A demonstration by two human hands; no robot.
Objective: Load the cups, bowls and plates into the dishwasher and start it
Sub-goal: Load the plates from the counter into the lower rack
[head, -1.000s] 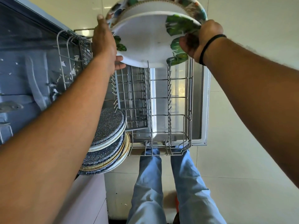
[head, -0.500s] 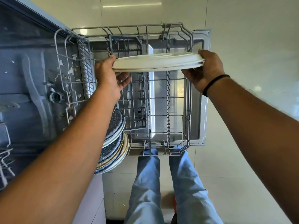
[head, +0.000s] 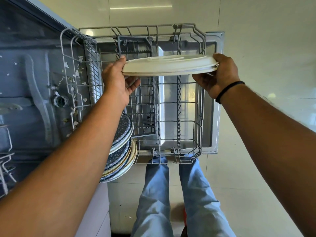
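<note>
Two stacked white plates (head: 169,65), seen edge-on with their undersides up, hang over the pulled-out lower dishwasher rack (head: 198,93). My left hand (head: 118,82) grips their left rim, thumb on top and fingers underneath. My right hand (head: 217,76) grips the right rim the same way. The rack below the plates holds no dishes among its grey wire tines. Several speckled blue plates (head: 122,132) stand on edge at the rack's left side, partly hidden by my left forearm.
A grey cutlery basket (head: 142,106) sits in the rack's middle. The open dishwasher door (head: 214,93) lies flat under the rack. The tub interior (head: 30,82) with food scraps is on the left. My legs in blue jeans (head: 153,194) stand on the pale tiled floor (head: 248,177).
The plates came down from a raised, tilted pose showing their leaf-patterned face to a flat, edge-on pose just above the rack. Both hands kept their grip.
</note>
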